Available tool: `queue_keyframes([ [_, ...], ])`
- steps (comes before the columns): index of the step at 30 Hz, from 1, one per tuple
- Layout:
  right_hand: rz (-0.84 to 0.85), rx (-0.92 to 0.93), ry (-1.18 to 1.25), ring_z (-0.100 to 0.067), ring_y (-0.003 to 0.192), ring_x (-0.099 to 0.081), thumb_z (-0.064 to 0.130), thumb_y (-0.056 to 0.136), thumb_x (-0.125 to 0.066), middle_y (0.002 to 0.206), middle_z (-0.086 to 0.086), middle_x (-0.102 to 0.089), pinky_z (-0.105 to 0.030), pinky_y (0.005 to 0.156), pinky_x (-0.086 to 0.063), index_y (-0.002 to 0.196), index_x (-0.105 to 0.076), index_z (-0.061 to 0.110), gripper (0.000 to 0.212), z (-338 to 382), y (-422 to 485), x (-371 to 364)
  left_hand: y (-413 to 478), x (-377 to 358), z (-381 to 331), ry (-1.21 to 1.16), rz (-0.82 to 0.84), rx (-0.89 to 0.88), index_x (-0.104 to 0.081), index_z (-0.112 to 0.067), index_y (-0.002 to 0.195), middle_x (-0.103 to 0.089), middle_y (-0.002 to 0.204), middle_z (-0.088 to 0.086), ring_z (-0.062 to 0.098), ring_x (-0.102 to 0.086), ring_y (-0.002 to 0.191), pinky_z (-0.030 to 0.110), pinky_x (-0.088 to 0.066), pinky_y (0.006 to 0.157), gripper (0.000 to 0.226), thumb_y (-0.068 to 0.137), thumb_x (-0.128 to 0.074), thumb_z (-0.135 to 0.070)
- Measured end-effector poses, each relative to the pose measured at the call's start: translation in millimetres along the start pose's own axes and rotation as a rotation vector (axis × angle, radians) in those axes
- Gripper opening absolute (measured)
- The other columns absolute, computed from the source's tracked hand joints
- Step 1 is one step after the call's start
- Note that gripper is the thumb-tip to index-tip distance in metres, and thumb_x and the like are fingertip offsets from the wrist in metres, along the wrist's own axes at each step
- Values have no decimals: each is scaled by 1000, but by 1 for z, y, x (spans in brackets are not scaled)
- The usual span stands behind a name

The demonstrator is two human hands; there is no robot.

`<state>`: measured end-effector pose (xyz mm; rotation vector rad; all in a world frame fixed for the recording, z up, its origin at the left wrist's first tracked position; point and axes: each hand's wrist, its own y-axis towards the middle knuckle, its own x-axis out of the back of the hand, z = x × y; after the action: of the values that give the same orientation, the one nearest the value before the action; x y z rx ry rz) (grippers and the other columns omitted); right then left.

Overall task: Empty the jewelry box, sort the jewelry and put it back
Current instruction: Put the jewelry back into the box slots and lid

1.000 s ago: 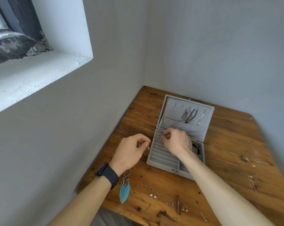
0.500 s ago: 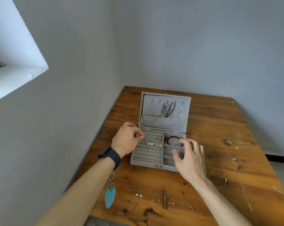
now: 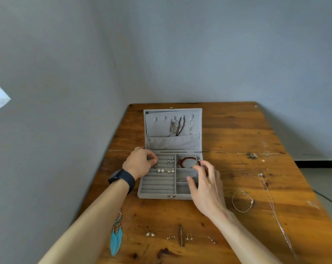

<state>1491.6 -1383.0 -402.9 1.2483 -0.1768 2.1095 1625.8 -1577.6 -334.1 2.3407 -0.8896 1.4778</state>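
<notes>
Your left hand (image 3: 140, 163) pinches a small metal piece (image 3: 155, 165) over the left-right ring grooves (image 3: 158, 181) at the upper left of the mid-frame jewelry box (image 3: 157, 196); your right hand (image 3: 205, 189) hovers loose-fingered just right.

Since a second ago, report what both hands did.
The right hand left the ring rolls, drew back rightward and opened over the side compartments. The left hand moved from beside the jewelry box onto the rolls, still pinching a small piece. Box, red bracelet and feather earrings stayed put.
</notes>
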Motion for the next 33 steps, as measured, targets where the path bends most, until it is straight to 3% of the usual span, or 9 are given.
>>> queue_keyframes([
  [5,4,-7,22,-24,132,-40,36,99,-54,154,-2,-31,-35,100,-41,136,-53,19,40,-1,-4,-3,3,-5,-4,34,-30,45,-71,-30,101,-57,117,5,21,-59,100,37,-53,84,10,97,-63,-32],
  [11,-1,-9,33,-26,130,-43,34,99,-55,154,-4,-33,-38,99,-43,135,-54,17,40,-1,-5,-3,2,-8,-6,26,-84,68,-69,-34,100,-57,117,3,22,-60,103,42,-55,86,7,95,-64,-34],
  [17,-16,-9,52,-26,129,-45,32,98,-57,153,-4,-34,-39,98,-43,134,-55,17,38,-2,-5,-5,-2,-14,-6,-2,-145,84,-68,-36,97,-57,114,2,21,-59,98,37,-52,78,5,94,-64,-36],
  [33,-59,-5,55,-24,128,-47,32,97,-59,152,-3,-37,-36,97,-43,131,-57,17,37,-6,-6,-12,0,-18,-9,-50,-173,124,-68,-36,97,-56,121,5,27,-60,102,40,-53,85,5,94,-64,-35],
])
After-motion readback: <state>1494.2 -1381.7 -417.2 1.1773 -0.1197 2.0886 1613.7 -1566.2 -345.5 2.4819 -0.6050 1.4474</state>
